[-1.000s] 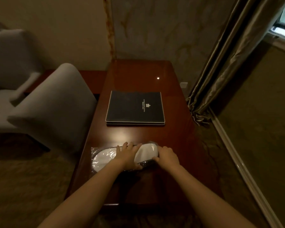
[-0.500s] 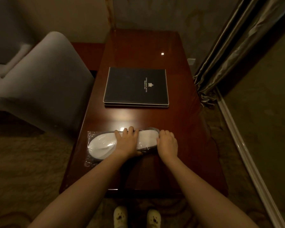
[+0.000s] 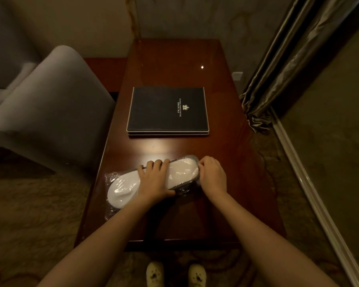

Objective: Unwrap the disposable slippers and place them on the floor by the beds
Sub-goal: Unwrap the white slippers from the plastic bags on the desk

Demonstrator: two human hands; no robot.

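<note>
Both bare forearms reach forward from the bottom of the view, converging toward the middle; the left hand (image 3: 153,181) lies palm down, fingers (image 3: 158,163) spread and curled over the far edge of what it presses, thumb tucked along the near side; the right hand (image 3: 212,175) sits just to its right, knuckles up, fingers bunched in a tight pinch at the tip; wrists are level, the hands close together but not touching.

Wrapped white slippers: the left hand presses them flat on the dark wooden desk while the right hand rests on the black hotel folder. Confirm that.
Not quite. The head view shows the right hand pinching the clear plastic wrap at the end of the wrapped white slippers, apart from the black hotel folder. The left hand does press them flat on the dark wooden desk.
</note>
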